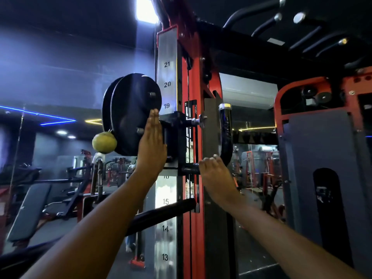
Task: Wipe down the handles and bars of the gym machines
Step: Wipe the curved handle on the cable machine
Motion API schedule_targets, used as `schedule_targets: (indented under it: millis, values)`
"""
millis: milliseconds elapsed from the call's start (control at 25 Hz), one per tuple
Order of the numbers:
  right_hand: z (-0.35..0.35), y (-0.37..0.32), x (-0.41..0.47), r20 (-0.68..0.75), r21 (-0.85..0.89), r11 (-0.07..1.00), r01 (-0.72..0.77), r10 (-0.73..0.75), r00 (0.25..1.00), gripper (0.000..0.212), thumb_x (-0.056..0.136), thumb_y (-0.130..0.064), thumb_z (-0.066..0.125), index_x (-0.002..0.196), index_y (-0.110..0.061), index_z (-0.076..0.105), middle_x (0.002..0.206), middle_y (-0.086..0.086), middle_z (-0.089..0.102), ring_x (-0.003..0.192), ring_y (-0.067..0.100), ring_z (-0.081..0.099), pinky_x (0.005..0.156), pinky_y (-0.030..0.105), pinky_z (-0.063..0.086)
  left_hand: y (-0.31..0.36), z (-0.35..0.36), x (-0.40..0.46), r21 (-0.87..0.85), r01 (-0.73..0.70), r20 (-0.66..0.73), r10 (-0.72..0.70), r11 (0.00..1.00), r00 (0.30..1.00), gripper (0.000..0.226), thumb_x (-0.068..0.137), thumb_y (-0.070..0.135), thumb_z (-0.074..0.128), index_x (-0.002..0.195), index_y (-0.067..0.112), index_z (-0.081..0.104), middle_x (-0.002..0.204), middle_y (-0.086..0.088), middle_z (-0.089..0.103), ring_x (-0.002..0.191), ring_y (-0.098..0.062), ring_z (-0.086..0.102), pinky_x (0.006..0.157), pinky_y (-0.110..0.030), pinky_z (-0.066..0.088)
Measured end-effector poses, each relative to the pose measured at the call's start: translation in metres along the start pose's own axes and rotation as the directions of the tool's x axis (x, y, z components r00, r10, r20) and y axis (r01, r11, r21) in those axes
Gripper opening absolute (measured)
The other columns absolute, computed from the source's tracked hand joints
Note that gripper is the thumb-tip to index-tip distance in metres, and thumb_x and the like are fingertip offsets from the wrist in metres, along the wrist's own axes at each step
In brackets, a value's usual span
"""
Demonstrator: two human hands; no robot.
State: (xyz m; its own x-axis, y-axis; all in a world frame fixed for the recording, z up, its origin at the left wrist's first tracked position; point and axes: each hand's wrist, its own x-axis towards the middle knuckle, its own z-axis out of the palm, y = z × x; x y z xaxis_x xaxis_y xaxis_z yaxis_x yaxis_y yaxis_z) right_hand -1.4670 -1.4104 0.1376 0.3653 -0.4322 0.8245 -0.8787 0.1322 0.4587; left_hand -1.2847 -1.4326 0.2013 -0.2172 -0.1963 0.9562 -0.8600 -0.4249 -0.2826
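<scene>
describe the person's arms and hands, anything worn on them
Both forearms are bare right up to the bottom edge of the frame: no sleeves show. The left hand and the right hand wear no gloves, and no watch, band or ring is visible on either. Neither carries a cloth.

Dim, bluish gym; ceiling light (146, 10) glares overhead, wide-angle edges bend.

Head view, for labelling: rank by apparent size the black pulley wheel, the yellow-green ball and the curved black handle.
1. black pulley wheel
2. curved black handle, though it may sit at a different depth
3. yellow-green ball
</scene>
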Motion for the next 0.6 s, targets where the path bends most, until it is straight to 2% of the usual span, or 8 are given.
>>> schedule_targets:
  millis: [80,200,240,320,400,480,520,600]
  values:
    - [-0.012,0.013,0.012,0.018,-0.067,0.995,0.077,-0.076,0.997,0.036,0.097,-0.008,0.040,0.131,0.002,0.038,0.126,0.017,0.052,0.116,0.027,0.052,0.110,0.037,0.032,-0.002,0.001,0.001,0.039,-0.007,0.015,0.006,0.999,1.000,0.073,0.102,0.046,0.009,0.148,-0.010,-0.002,0.153,-0.033,-0.010,0.145,-0.043,-0.008,0.113,-0.049,-0.012]
    - [-0.017,0.057,0.019,0.008,-0.324,0.937,0.127,-0.131,0.991,0.034,0.097,-0.017,0.042,0.127,-0.006,0.052,0.137,0.017,0.049,0.133,0.026,0.041,0.116,0.045,0.000,-0.006,0.006,-0.001,0.082,-0.045,0.025,0.043,0.996,0.999,0.071,0.103,0.044,0.008,0.147,-0.010,-0.007,0.153,-0.032,-0.014,0.144,-0.042,-0.010,0.115,-0.047,-0.010]
    - [-0.014,0.064,0.016,-0.028,-0.397,0.913,0.098,-0.119,0.993,0.031,0.094,-0.022,0.046,0.119,-0.009,0.061,0.133,0.015,0.054,0.132,0.024,0.043,0.116,0.046,-0.001,-0.007,0.008,-0.001,0.070,-0.049,0.024,0.047,0.996,0.999,0.071,0.103,0.043,0.008,0.147,-0.009,-0.008,0.152,-0.031,-0.016,0.144,-0.041,-0.011,0.114,-0.047,-0.010]
    - [-0.006,0.047,0.006,0.037,-0.402,0.915,0.032,-0.019,0.999,0.026,0.087,-0.027,0.056,0.102,-0.010,0.068,0.114,0.014,0.066,0.118,0.026,0.056,0.115,0.043,0.023,-0.008,0.011,-0.002,0.026,-0.052,0.031,0.051,0.998,0.998,0.070,0.103,0.043,0.008,0.147,-0.009,-0.010,0.152,-0.030,-0.018,0.145,-0.041,-0.012,0.113,-0.047,-0.012]
    - [0.007,0.002,0.002,0.094,-0.230,0.973,-0.004,0.027,0.995,0.022,0.081,-0.025,0.067,0.093,-0.006,0.068,0.091,0.012,0.069,0.093,0.025,0.066,0.101,0.038,0.043,-0.010,0.014,-0.003,-0.013,-0.055,0.035,0.056,0.998,0.998,0.069,0.103,0.042,0.008,0.146,-0.008,-0.010,0.154,-0.028,-0.015,0.145,-0.041,-0.012,0.114,-0.047,-0.011]
    - [0.001,-0.028,0.018,0.110,0.030,0.982,-0.186,0.181,0.977,0.015,0.073,-0.018,0.073,0.078,-0.006,0.066,0.071,0.008,0.065,0.067,0.019,0.064,0.079,0.033,0.055,-0.012,0.021,-0.004,-0.039,-0.055,0.018,0.056,0.998,0.998,0.068,0.103,0.041,0.007,0.145,-0.009,-0.012,0.156,-0.028,-0.011,0.145,-0.042,-0.011,0.115,-0.047,-0.010]
    - [-0.004,-0.028,0.033,0.166,0.221,0.929,-0.297,0.264,0.950,0.010,0.075,-0.011,0.070,0.079,-0.004,0.065,0.071,0.009,0.065,0.064,0.019,0.064,0.070,0.031,0.056,-0.012,0.023,-0.004,-0.049,-0.055,0.013,0.056,0.997,0.998,0.068,0.103,0.041,0.007,0.144,-0.009,-0.014,0.156,-0.027,-0.010,0.145,-0.042,-0.011,0.116,-0.048,-0.010]
    - [-0.001,-0.013,0.062,0.235,0.466,0.824,-0.324,0.238,0.942,0.012,0.087,0.001,0.052,0.094,0.000,0.062,0.090,0.016,0.068,0.078,0.024,0.066,0.072,0.034,0.056,-0.012,0.025,-0.006,-0.068,-0.057,0.011,0.058,0.996,0.998,0.069,0.102,0.042,0.008,0.143,-0.009,-0.015,0.157,-0.027,-0.010,0.145,-0.042,-0.011,0.116,-0.048,-0.008]
